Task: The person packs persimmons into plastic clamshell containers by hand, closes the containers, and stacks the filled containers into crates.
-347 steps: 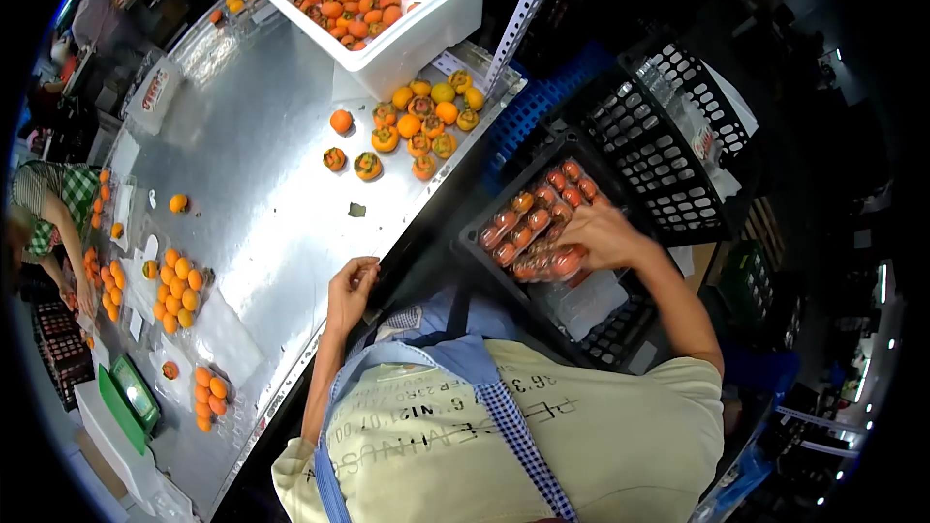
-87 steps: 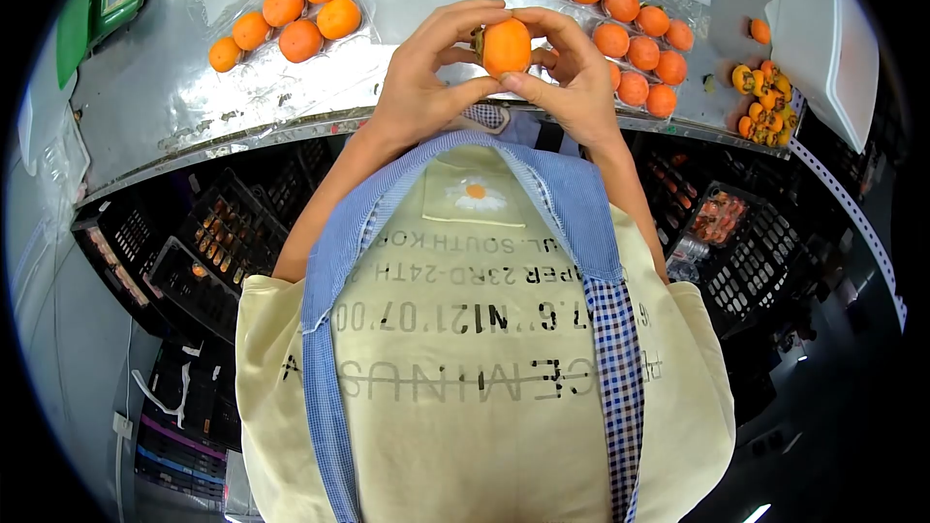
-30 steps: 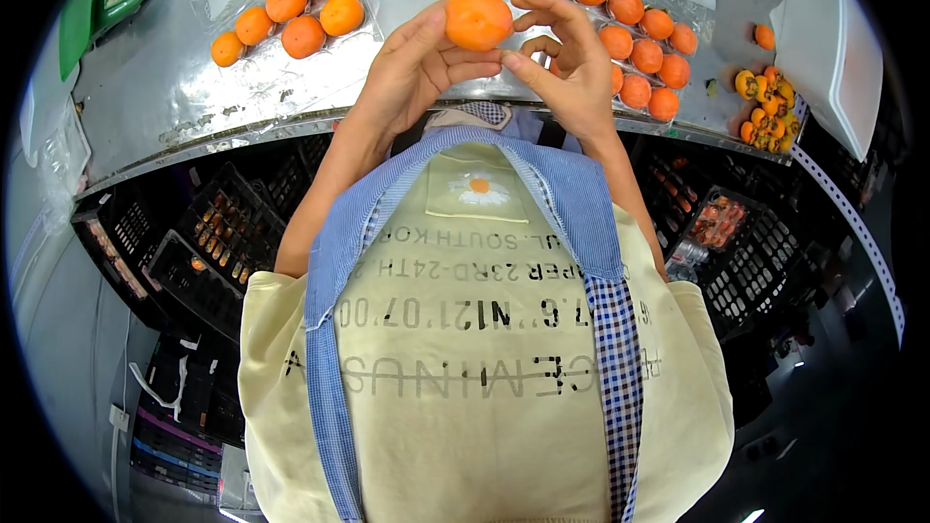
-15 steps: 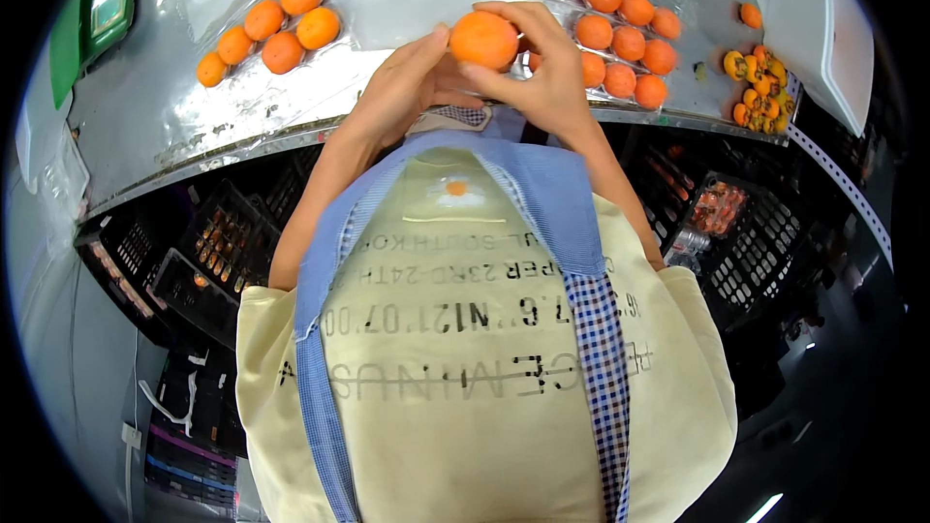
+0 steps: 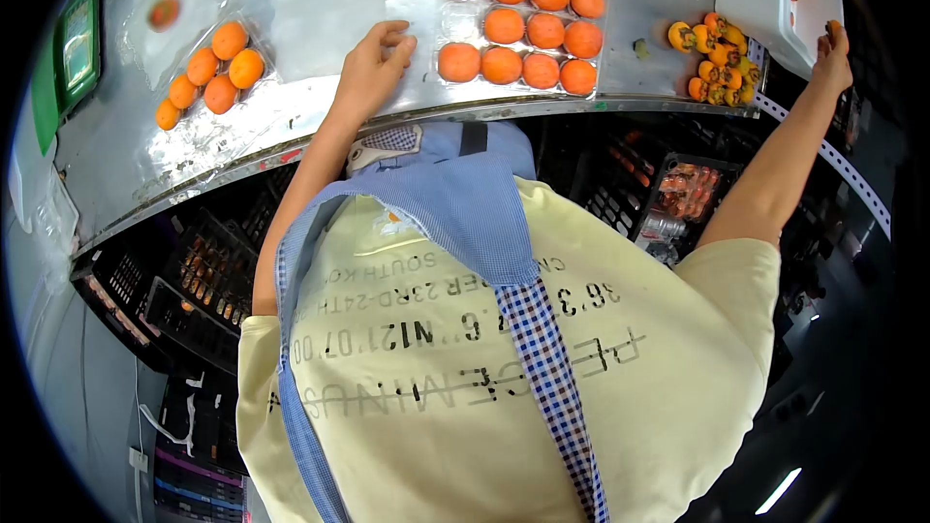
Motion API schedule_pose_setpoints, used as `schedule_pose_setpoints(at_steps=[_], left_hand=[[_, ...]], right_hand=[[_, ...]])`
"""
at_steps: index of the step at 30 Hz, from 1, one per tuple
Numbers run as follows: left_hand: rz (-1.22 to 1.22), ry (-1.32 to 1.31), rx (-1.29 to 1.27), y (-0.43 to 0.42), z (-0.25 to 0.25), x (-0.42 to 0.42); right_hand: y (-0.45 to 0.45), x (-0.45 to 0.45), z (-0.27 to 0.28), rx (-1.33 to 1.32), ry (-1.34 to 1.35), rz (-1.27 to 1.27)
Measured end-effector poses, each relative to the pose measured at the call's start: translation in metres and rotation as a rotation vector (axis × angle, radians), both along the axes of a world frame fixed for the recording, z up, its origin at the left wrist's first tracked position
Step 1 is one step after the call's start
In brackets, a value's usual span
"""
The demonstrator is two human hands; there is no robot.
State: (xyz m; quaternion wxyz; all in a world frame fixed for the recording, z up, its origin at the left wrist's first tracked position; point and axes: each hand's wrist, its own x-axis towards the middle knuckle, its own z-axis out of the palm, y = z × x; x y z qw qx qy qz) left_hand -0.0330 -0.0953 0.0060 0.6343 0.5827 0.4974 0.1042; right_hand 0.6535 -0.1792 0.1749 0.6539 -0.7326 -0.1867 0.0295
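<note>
My left hand [image 5: 376, 68] rests over the metal table's front edge, empty, its fingers loosely bent and apart from the thumb. Just right of it lies a clear plastic tray [image 5: 523, 46] with rows of orange persimmons [image 5: 504, 26]. At the far right my right hand [image 5: 833, 66] is raised at the outer rim of the white foam box [image 5: 775, 5]. Its fingers are closed, with a small orange-brown bit at their tips; what they hold is mostly hidden. Loose persimmons [image 5: 717, 56] with green-brown tops are heaped below the box.
Another clear tray with persimmons [image 5: 221, 94] sits on the left of the metal table [image 5: 320, 0]. A green scale [image 5: 79, 48] stands at the far left. Black crates [image 5: 208, 266] and a crate with packed fruit [image 5: 688, 189] are below the table edge. A perforated metal post [image 5: 852, 174] runs down the right.
The persimmon between my hands is gone from there. My hands have parted: the right has swung far right to the white box, the left is lower and empty. The view has turned rightward.
</note>
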Motion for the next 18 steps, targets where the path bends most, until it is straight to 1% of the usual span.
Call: schedule_pose_setpoints(at_steps=[1,2,5,6,7,8,9,10,11,12,13,14,15,16,17,18], left_hand=[[0.002,0.024,0.047,0.002,-0.005,0.007],[0.015,0.046,0.084,0.005,-0.010,0.012],[0.038,0.099,0.188,0.008,-0.010,0.039],[0.031,0.107,0.219,0.011,-0.014,0.046],[0.023,0.116,0.248,0.011,-0.015,0.050],[0.043,0.105,0.209,0.011,-0.013,0.053],[0.065,0.095,0.170,0.011,-0.009,0.057],[0.089,0.086,0.132,0.012,-0.007,0.058],[0.119,0.096,0.129,0.011,-0.006,0.058],[0.149,0.106,0.127,0.011,-0.006,0.058],[0.179,0.119,0.125,0.010,-0.005,0.057],[0.199,0.146,0.133,0.009,-0.005,0.054],[0.221,0.146,0.126,0.008,-0.006,0.050],[0.247,0.148,0.115,0.008,-0.006,0.043],[0.272,0.148,0.108,0.007,-0.007,0.037],[0.304,0.155,0.122,0.005,-0.009,0.030]], right_hand=[[-0.002,0.040,-0.003,0.012,0.005,-0.051],[-0.001,0.058,-0.008,0.022,0.012,-0.100],[0.016,0.017,-0.004,0.202,0.149,-0.362],[0.014,0.023,-0.015,0.193,0.079,-0.299],[0.011,0.027,-0.034,0.137,-0.072,-0.068],[0.005,0.029,-0.054,0.082,-0.221,0.165],[0.010,-0.032,-0.060,-0.012,-0.187,0.249],[0.018,-0.120,-0.065,-0.105,-0.152,0.335],[0.010,-0.156,-0.085,-0.411,-0.090,0.502],[0.007,-0.206,-0.094,-0.740,-0.096,0.606],[0.001,-0.226,-0.131,-0.829,-0.125,0.789],[-0.007,-0.257,-0.155,-0.770,-0.073,0.891],[-0.009,-0.287,-0.161,-0.857,0.070,0.941],[-0.011,-0.313,-0.178,-0.646,0.156,0.957],[-0.012,-0.328,-0.185,-0.574,0.253,0.970],[-0.010,-0.340,-0.187,-0.566,0.205,0.971]])
